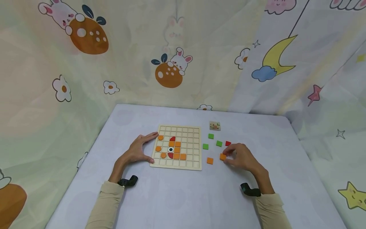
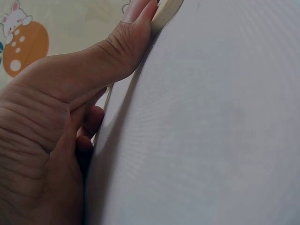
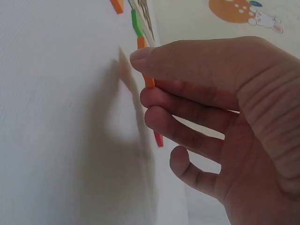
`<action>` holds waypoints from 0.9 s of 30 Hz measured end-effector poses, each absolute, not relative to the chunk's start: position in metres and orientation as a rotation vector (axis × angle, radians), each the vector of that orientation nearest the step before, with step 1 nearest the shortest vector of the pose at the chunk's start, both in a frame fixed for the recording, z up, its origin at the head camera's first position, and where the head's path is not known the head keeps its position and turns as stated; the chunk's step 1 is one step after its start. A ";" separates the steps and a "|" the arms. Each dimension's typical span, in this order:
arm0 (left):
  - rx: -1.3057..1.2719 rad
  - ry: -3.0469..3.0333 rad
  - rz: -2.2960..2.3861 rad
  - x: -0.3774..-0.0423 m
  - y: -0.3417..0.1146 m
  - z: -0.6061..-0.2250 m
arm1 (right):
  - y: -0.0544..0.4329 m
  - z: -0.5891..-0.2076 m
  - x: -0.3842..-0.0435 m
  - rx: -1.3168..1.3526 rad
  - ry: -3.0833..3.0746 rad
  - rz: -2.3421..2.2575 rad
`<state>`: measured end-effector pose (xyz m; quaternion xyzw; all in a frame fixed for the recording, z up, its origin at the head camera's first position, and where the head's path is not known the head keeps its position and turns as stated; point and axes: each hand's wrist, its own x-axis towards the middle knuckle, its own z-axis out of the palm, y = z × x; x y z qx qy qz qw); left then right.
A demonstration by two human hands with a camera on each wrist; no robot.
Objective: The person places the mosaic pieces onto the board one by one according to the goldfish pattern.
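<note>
A wooden grid board (image 1: 188,130) lies on the table with orange squares (image 1: 177,149), orange discs (image 1: 158,149), two red curved pieces and an eye piece (image 1: 171,149) set on it. My left hand (image 1: 137,149) is spread along the board's left edge, its thumb touching near the lower corner and a finger near the upper part. In the left wrist view the thumb (image 2: 112,51) rests against the board's edge. My right hand (image 1: 241,156) pinches an orange square tile (image 1: 222,156) between thumb and fingers, right of the board. The tile also shows in the right wrist view.
Several green tiles (image 1: 211,136) lie right of the board, with a red piece (image 1: 227,143) and another orange tile (image 1: 210,161) near the right hand. Above them is a small patterned picture card (image 1: 215,126). A printed cloth hangs behind the white table (image 1: 183,203).
</note>
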<state>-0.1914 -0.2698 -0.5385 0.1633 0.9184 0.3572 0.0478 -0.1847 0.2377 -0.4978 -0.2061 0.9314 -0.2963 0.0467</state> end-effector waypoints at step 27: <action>0.511 2.817 1.067 -0.192 -0.270 -0.539 | 0.149 -0.509 -0.216 -0.958 2.664 -1.260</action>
